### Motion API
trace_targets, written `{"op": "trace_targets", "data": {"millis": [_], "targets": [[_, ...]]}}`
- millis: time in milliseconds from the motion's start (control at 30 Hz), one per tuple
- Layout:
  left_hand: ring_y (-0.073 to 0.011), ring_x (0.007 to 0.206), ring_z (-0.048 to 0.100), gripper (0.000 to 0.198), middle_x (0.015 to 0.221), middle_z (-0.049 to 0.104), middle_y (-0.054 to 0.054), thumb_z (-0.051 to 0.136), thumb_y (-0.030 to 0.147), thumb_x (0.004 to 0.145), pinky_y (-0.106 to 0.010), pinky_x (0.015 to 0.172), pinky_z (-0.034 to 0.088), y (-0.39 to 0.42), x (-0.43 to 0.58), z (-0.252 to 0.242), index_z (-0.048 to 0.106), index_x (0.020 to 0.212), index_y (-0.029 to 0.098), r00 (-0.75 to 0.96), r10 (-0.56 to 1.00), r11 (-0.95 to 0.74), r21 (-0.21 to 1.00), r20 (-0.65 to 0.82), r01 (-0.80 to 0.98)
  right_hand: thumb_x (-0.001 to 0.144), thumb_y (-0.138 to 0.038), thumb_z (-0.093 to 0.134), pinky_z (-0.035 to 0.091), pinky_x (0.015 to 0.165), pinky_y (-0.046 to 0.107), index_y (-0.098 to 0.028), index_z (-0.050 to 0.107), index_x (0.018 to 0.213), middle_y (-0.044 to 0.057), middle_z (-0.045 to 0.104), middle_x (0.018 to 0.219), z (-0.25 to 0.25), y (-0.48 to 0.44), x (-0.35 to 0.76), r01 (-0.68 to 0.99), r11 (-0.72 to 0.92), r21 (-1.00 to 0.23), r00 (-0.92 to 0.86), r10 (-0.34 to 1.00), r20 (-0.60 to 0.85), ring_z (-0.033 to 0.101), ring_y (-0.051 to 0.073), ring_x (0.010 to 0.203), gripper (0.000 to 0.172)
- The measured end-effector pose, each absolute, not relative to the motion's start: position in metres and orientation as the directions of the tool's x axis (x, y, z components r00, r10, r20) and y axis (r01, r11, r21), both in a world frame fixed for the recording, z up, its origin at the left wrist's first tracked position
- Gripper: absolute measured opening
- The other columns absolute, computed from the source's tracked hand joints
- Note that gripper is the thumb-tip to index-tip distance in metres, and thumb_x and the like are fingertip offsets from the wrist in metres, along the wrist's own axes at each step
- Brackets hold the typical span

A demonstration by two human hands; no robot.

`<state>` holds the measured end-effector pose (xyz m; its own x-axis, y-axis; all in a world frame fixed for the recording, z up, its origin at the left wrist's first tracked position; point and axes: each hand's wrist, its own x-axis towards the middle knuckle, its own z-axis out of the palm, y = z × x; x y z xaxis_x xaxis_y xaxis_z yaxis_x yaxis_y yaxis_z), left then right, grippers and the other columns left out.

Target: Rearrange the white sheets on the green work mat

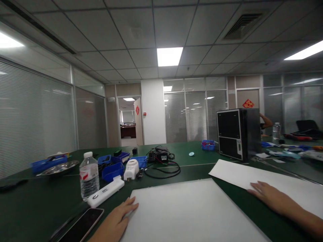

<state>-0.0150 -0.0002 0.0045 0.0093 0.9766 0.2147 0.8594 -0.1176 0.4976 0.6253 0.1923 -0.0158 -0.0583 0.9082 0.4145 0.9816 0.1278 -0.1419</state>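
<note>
Left hand (pixel 116 218) flat on near white sheet (pixel 186 211), right hand (pixel 267 194) on far sheet (pixel 252 176), fingers open, gripping nothing, green table (pixel 37 205) beneath.

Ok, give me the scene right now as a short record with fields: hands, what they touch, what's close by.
left hand: flat, palm down, fingers on the left edge of the near white sheet
right hand: flat on the far white sheet
held: nothing in either hand
by left hand: phone, white bar-shaped device, water bottle
further back: blue bins, black cables, black computer case
surface: green table
</note>
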Motion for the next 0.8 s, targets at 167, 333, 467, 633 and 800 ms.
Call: {"op": "trace_targets", "data": {"millis": [167, 333, 467, 633, 800], "targets": [[-0.0265, 0.145, 0.043, 0.049, 0.151, 0.053, 0.004, 0.057, 0.026, 0.081, -0.048, 0.124, 0.025, -0.001, -0.013, 0.005, 0.068, 0.129, 0.033, -0.010, 0.973, -0.116, 0.521, 0.232, 0.846, 0.097, -0.029, 0.033, 0.053, 0.091, 0.045, -0.013, 0.069, 0.124, 0.022, 0.071, 0.121, -0.006, 0.178, 0.615, 0.988, 0.134, -0.071, -0.102, 0.934, 0.343, 0.071, 0.031, 0.104, 0.048], [-0.0285, 0.143, 0.045, 0.044, 0.149, 0.055, 0.001, 0.060, 0.036, 0.084, -0.048, 0.122, 0.030, -0.002, -0.012, 0.007, 0.070, 0.127, 0.031, -0.020, 0.971, -0.109, 0.519, 0.237, 0.848, 0.098, -0.032, 0.031, 0.054, 0.085, 0.053, -0.015, 0.058, 0.137, 0.021, 0.075, 0.110, 0.011, 0.160, 0.573, 0.989, 0.148, -0.011, -0.134, 0.925, 0.357, 0.073, 0.036, 0.092, 0.050], [-0.0278, 0.143, 0.046, 0.044, 0.150, 0.055, 0.000, 0.057, 0.034, 0.085, -0.049, 0.122, 0.031, -0.003, -0.011, 0.008, 0.069, 0.128, 0.031, -0.017, 0.969, -0.112, 0.502, 0.245, 0.858, 0.100, -0.044, 0.031, 0.054, 0.091, 0.051, -0.027, 0.066, 0.126, 0.011, 0.074, 0.118, 0.026, 0.119, 0.524, 0.901, 0.434, -0.003, -0.404, 0.843, 0.355, 0.071, 0.033, 0.102, 0.047], [-0.0276, 0.143, 0.046, 0.046, 0.150, 0.054, 0.000, 0.054, 0.031, 0.085, -0.049, 0.122, 0.031, -0.005, -0.009, 0.009, 0.069, 0.129, 0.029, -0.009, 0.968, -0.112, 0.467, 0.249, 0.877, 0.098, -0.051, 0.042, 0.054, 0.097, 0.047, -0.040, 0.065, 0.129, 0.002, 0.072, 0.125, 0.029, 0.084, 0.492, 0.705, 0.706, -0.070, -0.655, 0.685, 0.319, 0.069, 0.028, 0.111, 0.040], [-0.0288, 0.142, 0.046, 0.046, 0.151, 0.054, -0.001, 0.054, 0.035, 0.087, -0.050, 0.122, 0.031, -0.005, -0.008, 0.009, 0.067, 0.131, 0.028, -0.001, 0.968, -0.114, 0.443, 0.250, 0.889, 0.096, -0.058, 0.043, 0.045, 0.108, 0.054, -0.030, 0.068, 0.128, 0.007, 0.069, 0.131, 0.020, 0.108, 0.513, 0.816, 0.573, -0.078, -0.505, 0.772, 0.386, 0.063, 0.032, 0.121, 0.049]]}}
